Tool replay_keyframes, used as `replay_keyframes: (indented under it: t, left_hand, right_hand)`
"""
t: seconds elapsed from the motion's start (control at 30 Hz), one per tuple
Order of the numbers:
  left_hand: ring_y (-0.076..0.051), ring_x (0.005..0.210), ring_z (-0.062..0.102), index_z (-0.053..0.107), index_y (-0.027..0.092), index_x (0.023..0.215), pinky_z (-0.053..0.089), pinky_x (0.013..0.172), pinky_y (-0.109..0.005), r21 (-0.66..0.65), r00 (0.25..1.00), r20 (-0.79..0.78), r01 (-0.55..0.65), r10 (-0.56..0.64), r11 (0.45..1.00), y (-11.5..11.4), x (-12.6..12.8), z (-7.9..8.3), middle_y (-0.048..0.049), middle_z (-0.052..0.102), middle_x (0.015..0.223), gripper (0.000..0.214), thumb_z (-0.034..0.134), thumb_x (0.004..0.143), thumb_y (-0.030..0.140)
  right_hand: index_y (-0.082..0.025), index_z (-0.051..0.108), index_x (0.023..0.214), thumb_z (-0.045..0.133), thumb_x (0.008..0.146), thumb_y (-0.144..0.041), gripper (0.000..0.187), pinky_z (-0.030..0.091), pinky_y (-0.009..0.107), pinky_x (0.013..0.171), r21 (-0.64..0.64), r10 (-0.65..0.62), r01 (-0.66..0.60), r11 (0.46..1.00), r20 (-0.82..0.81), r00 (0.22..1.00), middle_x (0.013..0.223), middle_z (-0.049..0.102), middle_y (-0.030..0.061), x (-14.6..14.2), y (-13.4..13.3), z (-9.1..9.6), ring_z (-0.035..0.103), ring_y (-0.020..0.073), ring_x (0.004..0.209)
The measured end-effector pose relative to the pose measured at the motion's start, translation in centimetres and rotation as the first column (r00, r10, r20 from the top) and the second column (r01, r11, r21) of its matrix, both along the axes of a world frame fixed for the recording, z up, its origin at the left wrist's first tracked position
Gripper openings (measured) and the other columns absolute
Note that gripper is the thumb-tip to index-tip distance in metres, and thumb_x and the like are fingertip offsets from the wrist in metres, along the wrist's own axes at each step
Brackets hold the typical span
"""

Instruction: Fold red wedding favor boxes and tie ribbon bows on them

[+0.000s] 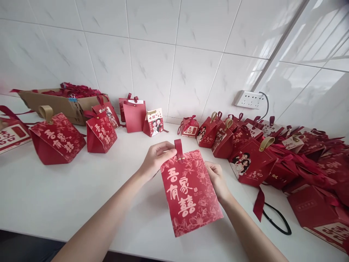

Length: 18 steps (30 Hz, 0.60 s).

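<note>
A red candy gift box with white Chinese characters and pale flower prints is held up over the white table, its front panel facing me and tilted slightly. At its top stands a dark red ribbon loop fixed by a small gold-coloured fastener. My left hand is closed on the upper left corner, thumb close beside the loop. Along the right edge, my right hand grips the box, with its fingertips hidden behind the panel. The box's back and inside are out of sight.
Finished-looking red boxes stand to the left, before a cardboard carton of ribbons. Many more boxes crowd the right side. A black cord loop lies near them. A power strip hangs on the tiled wall.
</note>
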<state>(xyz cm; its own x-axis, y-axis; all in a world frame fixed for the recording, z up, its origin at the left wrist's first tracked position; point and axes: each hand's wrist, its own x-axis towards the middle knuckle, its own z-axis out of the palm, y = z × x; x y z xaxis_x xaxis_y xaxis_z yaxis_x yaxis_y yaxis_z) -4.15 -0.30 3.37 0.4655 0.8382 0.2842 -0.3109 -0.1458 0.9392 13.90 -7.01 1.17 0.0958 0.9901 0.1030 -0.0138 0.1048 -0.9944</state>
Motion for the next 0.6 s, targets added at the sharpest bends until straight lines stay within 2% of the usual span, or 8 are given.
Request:
replay_keyframes:
  t: [0.1, 0.2, 0.27, 0.33, 0.4, 0.47, 0.53, 0.6]
  left_hand:
    - [-0.015, 0.068, 0.062, 0.062, 0.015, 0.080, 0.048, 0.064, -0.027, -0.041, 0.993, -0.031, 0.113, -0.114, 0.993, -0.1, -0.2, 0.3, -0.0025, 0.065, 0.077, 0.023, 0.067, 0.072, 0.036]
    - [-0.015, 0.069, 0.060, 0.062, 0.015, 0.079, 0.046, 0.062, -0.026, -0.039, 0.983, -0.127, 0.128, -0.132, 0.991, -0.1, -0.2, 0.5, -0.0031, 0.064, 0.077, 0.024, 0.067, 0.071, 0.037]
    - [-0.012, 0.063, 0.057, 0.061, 0.015, 0.073, 0.043, 0.057, -0.024, 0.025, 0.979, -0.203, 0.036, -0.030, 0.999, -0.2, 0.0, 0.5, -0.0014, 0.061, 0.071, 0.023, 0.066, 0.071, 0.037]
    - [-0.010, 0.057, 0.052, 0.061, 0.015, 0.067, 0.041, 0.054, -0.023, 0.161, 0.962, -0.228, -0.114, 0.149, 0.980, -0.5, 0.3, 0.4, 0.0003, 0.058, 0.065, 0.022, 0.065, 0.073, 0.036]
    - [-0.009, 0.056, 0.051, 0.061, 0.017, 0.064, 0.040, 0.054, -0.023, 0.367, 0.926, -0.173, -0.256, 0.336, 0.895, -1.1, 0.6, 0.2, 0.0006, 0.057, 0.062, 0.020, 0.063, 0.076, 0.033]
    - [-0.010, 0.055, 0.051, 0.063, 0.018, 0.064, 0.042, 0.054, -0.024, 0.572, 0.899, -0.079, -0.313, 0.431, 0.758, -1.7, 1.0, -0.1, 0.0001, 0.058, 0.060, 0.017, 0.062, 0.077, 0.029]
    - [-0.012, 0.053, 0.053, 0.065, 0.019, 0.067, 0.043, 0.052, -0.025, 0.700, 0.907, -0.035, -0.278, 0.420, 0.658, -2.3, 1.4, -0.4, -0.0010, 0.061, 0.059, 0.015, 0.060, 0.078, 0.029]
    - [-0.012, 0.053, 0.055, 0.067, 0.020, 0.070, 0.044, 0.051, -0.025, 0.733, 0.929, -0.044, -0.219, 0.366, 0.644, -2.8, 1.8, -0.6, -0.0020, 0.063, 0.061, 0.016, 0.059, 0.079, 0.030]
  right_hand:
    - [-0.017, 0.040, 0.046, 0.060, 0.070, -0.051, 0.046, 0.024, 0.022, 0.042, 0.009, -0.013, 0.013, 1.000, -0.004, 1.000, 0.049, 0.040, -0.0025, -0.1, -0.3, 0.2, 0.029, 0.0074, 0.045]
    - [-0.017, 0.038, 0.045, 0.061, 0.070, -0.052, 0.048, 0.024, 0.022, 0.042, 0.069, -0.078, 0.077, 0.995, 0.013, 0.997, 0.047, 0.036, -0.0034, -0.2, -0.3, 0.1, 0.027, 0.0069, 0.045]
    - [-0.017, 0.039, 0.046, 0.062, 0.071, -0.051, 0.049, 0.025, 0.022, 0.042, 0.100, -0.102, 0.098, 0.990, 0.033, 0.994, 0.047, 0.037, -0.0035, -0.1, -0.2, 0.0, 0.028, 0.0070, 0.044]
    - [-0.017, 0.050, 0.053, 0.053, 0.077, -0.056, 0.046, 0.033, 0.023, 0.044, 0.133, -0.050, 0.048, 0.990, 0.006, 0.999, 0.052, 0.047, -0.0005, 0.3, -0.2, 0.0, 0.040, 0.0100, 0.047]
    - [-0.019, 0.063, 0.077, 0.041, 0.082, -0.063, 0.049, 0.044, 0.027, 0.053, 0.229, 0.038, -0.028, 0.973, -0.040, 0.998, 0.073, 0.061, 0.0056, 0.7, -0.3, 0.3, 0.056, 0.0175, 0.065]
    - [-0.024, 0.060, 0.107, 0.043, 0.082, -0.063, 0.050, 0.051, 0.036, 0.068, 0.393, 0.055, -0.046, 0.918, -0.010, 0.998, 0.102, 0.062, 0.0094, 1.1, -0.7, 0.7, 0.060, 0.0239, 0.090]
    - [-0.027, 0.054, 0.118, 0.059, 0.079, -0.048, 0.044, 0.050, 0.040, 0.080, 0.551, -0.047, -0.045, 0.834, 0.151, 0.987, 0.113, 0.057, 0.0095, 1.2, -1.2, 1.1, 0.057, 0.0248, 0.101]
    - [-0.027, 0.055, 0.114, 0.065, 0.077, -0.027, 0.038, 0.050, 0.038, 0.080, 0.646, -0.184, -0.096, 0.757, 0.352, 0.918, 0.106, 0.059, 0.0078, 1.0, -1.7, 1.3, 0.059, 0.0220, 0.095]
